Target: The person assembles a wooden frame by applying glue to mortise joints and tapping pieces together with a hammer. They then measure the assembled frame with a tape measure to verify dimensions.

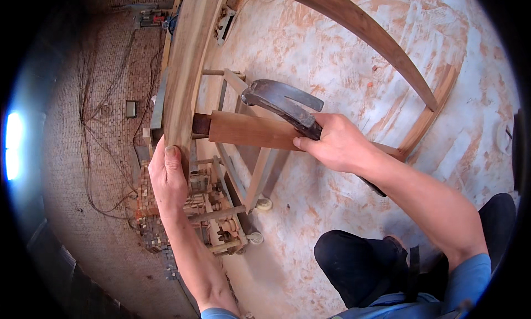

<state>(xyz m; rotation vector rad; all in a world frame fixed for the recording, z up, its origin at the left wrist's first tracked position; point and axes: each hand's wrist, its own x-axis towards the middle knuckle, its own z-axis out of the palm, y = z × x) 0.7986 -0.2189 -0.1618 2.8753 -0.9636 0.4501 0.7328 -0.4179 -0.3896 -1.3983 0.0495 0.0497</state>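
Wooden frame pcs up off floor (310, 208), in front of person. Broad plank (191, 59): lt brown, streaky grain, smooth face. L hand (168, 178) clamped on its lower end, thumb on face. Rail (249, 130): redder brown, squared, approx. perpendicular to plank; dark narrower end section (201, 124) at plank side. R hand (337, 144) gripping claw hammer (276, 100) close to head, thumb against rail; can't tell if fingers wrap rail too. Hammer head dark worn metal. Curved member (365, 28) brown, tapered look. Wheeled wood cart (261, 178) behind, lower shelf w/ assorted offcuts (213, 200). Floor pale, blotchy; wall (110, 153) brick.
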